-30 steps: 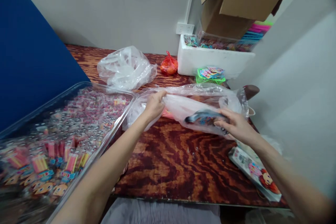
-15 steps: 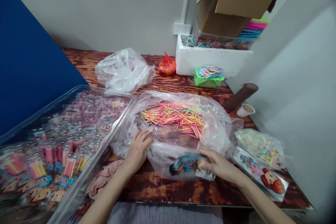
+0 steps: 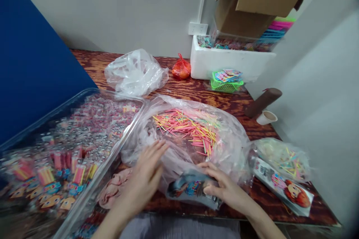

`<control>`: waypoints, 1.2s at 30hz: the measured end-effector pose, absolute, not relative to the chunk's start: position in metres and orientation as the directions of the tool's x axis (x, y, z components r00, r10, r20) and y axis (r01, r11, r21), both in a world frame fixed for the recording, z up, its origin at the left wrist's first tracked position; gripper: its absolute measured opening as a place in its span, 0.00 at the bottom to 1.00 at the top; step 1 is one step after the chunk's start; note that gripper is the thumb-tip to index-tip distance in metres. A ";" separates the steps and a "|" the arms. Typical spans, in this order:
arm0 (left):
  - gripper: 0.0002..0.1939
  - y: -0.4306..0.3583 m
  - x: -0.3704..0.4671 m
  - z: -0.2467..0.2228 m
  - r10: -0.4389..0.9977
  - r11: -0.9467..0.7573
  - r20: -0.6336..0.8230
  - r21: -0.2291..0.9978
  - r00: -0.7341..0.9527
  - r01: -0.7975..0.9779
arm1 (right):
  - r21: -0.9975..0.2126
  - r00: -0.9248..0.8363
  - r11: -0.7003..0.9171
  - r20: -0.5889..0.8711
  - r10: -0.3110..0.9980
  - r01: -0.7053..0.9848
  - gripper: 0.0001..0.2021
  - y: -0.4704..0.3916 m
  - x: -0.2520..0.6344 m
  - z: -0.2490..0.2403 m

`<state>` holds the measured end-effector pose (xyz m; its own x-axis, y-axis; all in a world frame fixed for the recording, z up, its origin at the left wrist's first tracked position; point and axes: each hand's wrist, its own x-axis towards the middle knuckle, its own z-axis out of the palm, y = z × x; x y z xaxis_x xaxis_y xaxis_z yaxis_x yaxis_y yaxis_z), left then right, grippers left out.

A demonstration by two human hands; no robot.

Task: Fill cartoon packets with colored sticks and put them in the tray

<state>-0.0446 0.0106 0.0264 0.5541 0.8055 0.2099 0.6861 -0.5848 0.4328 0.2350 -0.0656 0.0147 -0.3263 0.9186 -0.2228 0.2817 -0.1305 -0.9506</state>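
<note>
A large clear plastic bag (image 3: 232,130) lies spread on the table, with many thin pink and yellow sticks (image 3: 185,125) heaped in its middle. At the bag's near edge, my right hand (image 3: 221,186) pinches a small printed plastic packet (image 3: 187,186) in blue and dark colours; it is blurred, so its contents cannot be made out. My left hand (image 3: 150,162) is over the bag's left side, its fingers stretched out and slightly blurred, with nothing visible in them. Below its wrist lies a crumpled pink cloth (image 3: 114,186).
To the left stands a clear bin (image 3: 123,138) full of small filled packets. On the right are a bag of sticks (image 3: 288,157), a printed pack (image 3: 283,186), a paper cup (image 3: 266,117) and a brown cylinder (image 3: 263,102). A green basket (image 3: 227,84) and white foam box (image 3: 232,59) sit behind.
The printed packet and my right hand have moved a little left and nearer to me. My left hand has lifted off the bag's edge slightly, its fingers straighter. The view has shifted slightly.
</note>
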 end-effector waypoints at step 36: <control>0.05 -0.002 0.003 -0.038 0.823 -0.556 0.182 0.448 0.538 0.700 | -0.634 -0.161 0.028 -0.153 0.975 0.773 0.09 -0.030 0.205 -0.016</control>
<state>0.0034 -0.0015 -0.0385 0.5377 0.8232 0.1822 0.7000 -0.5563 0.4477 0.2048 -0.0301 -0.0155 -0.1605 0.9751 -0.1528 0.7732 0.0280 -0.6336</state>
